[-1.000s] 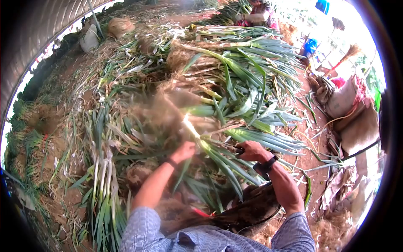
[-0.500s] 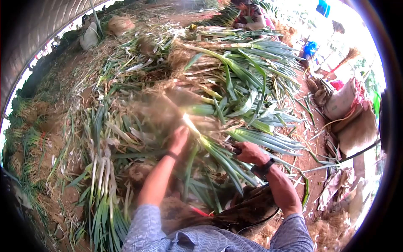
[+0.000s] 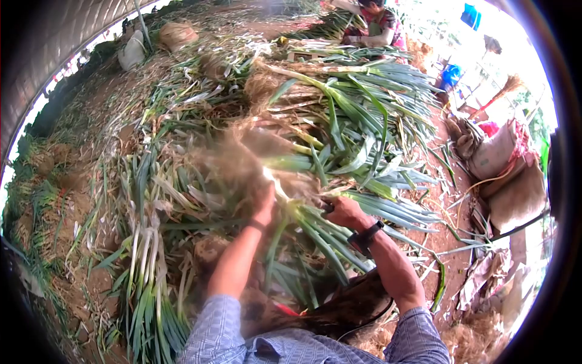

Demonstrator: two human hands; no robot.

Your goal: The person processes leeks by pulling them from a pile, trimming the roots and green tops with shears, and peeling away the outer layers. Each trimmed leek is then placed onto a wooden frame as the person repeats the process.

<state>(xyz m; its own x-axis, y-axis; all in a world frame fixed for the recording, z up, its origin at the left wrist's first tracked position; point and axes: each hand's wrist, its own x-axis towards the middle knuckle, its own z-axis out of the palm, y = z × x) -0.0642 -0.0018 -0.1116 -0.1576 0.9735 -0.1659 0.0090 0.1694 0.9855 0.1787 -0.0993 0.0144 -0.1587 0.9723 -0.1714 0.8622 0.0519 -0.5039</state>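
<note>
My left hand [image 3: 264, 203] is closed around the pale stalk of a large green onion [image 3: 280, 193], whose roots point up and to the left. Its green leaves [image 3: 324, 239] fan down to the right, in front of my body. My right hand [image 3: 344, 212], with a dark band on the wrist, grips the dark handle of a tool [image 3: 327, 206] right beside the stalk. The working end of this tool is blurred, so its kind does not show. A heap of untrimmed green onions [image 3: 364, 115] lies just beyond both hands.
Cleaned green onions [image 3: 144, 255] with white stalks lie in a bundle at my left. Filled sacks [image 3: 500, 158] stand at the right, next to a broom [image 3: 502, 91]. Another person [image 3: 382, 30] crouches at the far end. Loose leaves and dry peelings litter the soil.
My right hand has moved left and slightly up with the tool, closer to the stalk. My left hand has shifted slightly, still on the green onion. The far person's head and arms show more.
</note>
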